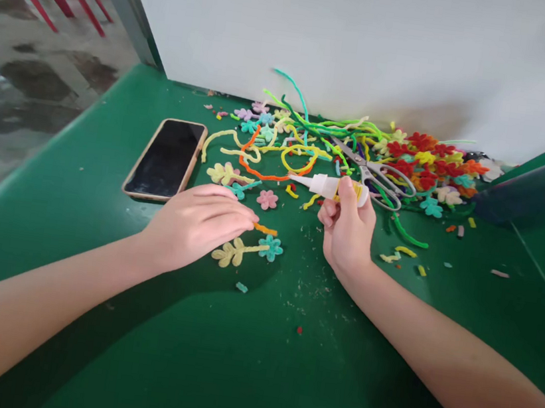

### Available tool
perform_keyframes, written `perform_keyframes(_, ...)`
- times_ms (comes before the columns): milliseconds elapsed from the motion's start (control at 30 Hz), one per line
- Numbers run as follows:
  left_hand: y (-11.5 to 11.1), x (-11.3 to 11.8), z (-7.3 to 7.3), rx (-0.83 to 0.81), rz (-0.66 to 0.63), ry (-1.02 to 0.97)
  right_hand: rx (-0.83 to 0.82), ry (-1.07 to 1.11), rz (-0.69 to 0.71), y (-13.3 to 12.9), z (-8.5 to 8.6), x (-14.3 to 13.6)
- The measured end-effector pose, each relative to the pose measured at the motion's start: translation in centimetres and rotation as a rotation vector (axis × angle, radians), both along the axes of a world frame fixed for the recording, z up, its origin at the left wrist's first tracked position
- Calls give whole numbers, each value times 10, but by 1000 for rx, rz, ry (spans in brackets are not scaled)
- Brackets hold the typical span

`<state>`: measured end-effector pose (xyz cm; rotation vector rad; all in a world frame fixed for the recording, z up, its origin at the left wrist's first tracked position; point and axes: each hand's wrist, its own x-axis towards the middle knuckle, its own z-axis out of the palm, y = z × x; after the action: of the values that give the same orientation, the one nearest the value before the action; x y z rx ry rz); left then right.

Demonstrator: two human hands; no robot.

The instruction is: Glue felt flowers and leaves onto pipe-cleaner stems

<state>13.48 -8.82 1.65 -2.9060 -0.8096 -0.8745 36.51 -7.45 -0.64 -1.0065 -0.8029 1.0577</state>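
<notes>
My right hand (349,231) is wrapped round a small white glue bottle (326,186), its thin nozzle pointing left. Between the fingertips of my left hand (197,224) is one end of a short orange pipe cleaner (265,229). Just below that hand, a pale yellow leaf sprig (230,252) lies with its stem reaching a teal pipe-cleaner flower (270,248). Beyond the fingers are another yellow leaf sprig (225,174), a teal flower (238,190) partly covered by the hand, and a pink flower (267,199). The nozzle tip overlaps a long curved orange pipe cleaner (266,176) in view.
A phone (165,158) lies left of the hands. Scissors (376,176) rest on a tangle of green and yellow pipe cleaners (322,130). Red and orange flowers (424,158) are heaped at the back right, near a dark translucent bottle (535,192). A white wall borders the green table (230,372).
</notes>
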Motion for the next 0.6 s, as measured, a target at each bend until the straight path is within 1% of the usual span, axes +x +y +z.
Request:
perform_keyframes(100,4,5,5,-18,-33,22,-12,-22,-14,2,-1,1)
perform_keyframes(200,8,12,5,43,-49,25,-20,-34,-15,2,-1,1)
perform_keyframes(267,11,14,1,78,-62,38,-21,-30,-17,1,-1,2)
perform_keyframes(333,13,14,-4,61,-63,57,-14,-22,-5,1,-1,2)
perform_keyframes(400,14,12,-8,23,-44,56,-10,-32,3,1,-1,2)
perform_keyframes(500,14,7,-13,31,-25,21,-18,-75,-1,0,-1,1)
perform_keyframes(600,13,4,-16,-10,28,-8,-17,-95,6,-1,-1,1)
